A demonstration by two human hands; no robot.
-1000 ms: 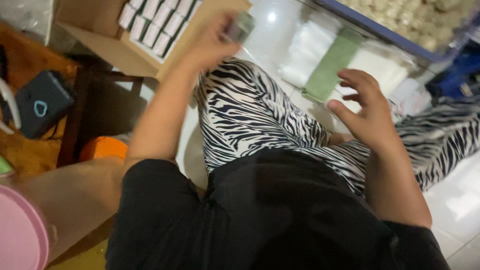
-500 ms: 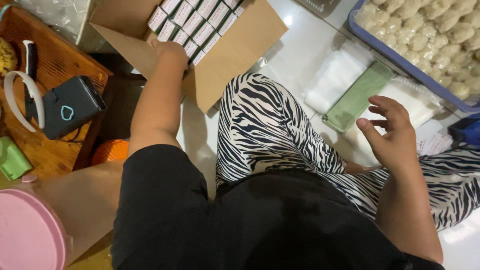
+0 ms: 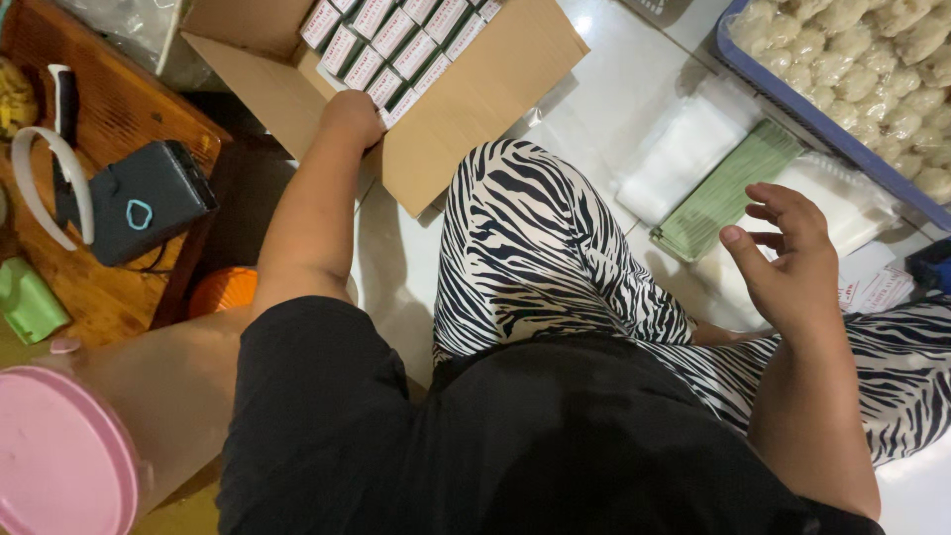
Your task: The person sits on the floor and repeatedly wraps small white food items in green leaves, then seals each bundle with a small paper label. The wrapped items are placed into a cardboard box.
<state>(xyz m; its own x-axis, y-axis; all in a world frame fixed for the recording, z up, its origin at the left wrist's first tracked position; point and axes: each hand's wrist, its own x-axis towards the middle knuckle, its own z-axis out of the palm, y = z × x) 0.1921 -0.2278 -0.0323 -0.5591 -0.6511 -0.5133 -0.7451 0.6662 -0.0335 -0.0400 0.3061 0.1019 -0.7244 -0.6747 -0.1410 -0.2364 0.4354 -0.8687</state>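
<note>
The left hand (image 3: 354, 111) is seen reaching into an open cardboard box (image 3: 475, 99), its fingers hidden over the box edge among the small cartons, so whether anything is pinched cannot be told. Rows of small white cartons (image 3: 391, 45) with red and green labels are packed upright just beyond that hand, filling the box's inside. The right hand (image 3: 783, 260) is held up empty, fingers spread and slightly curled, above the knee in zebra-striped trousers (image 3: 535, 248). Just beyond its fingertips a flat green stack of packets (image 3: 728, 188) is laid on clear plastic bags (image 3: 684, 149), and farther out a blue crate (image 3: 792, 94) filled with pale bagged lumps is seen. To the outer side of the left arm, a dark pouch (image 3: 144, 203) and a white hoop (image 3: 45, 188) are rested on a wooden table (image 3: 109, 89); a pink lid (image 3: 54, 456) is seen nearest the camera. The floor (image 3: 614, 89) is of glossy white tile.
</note>
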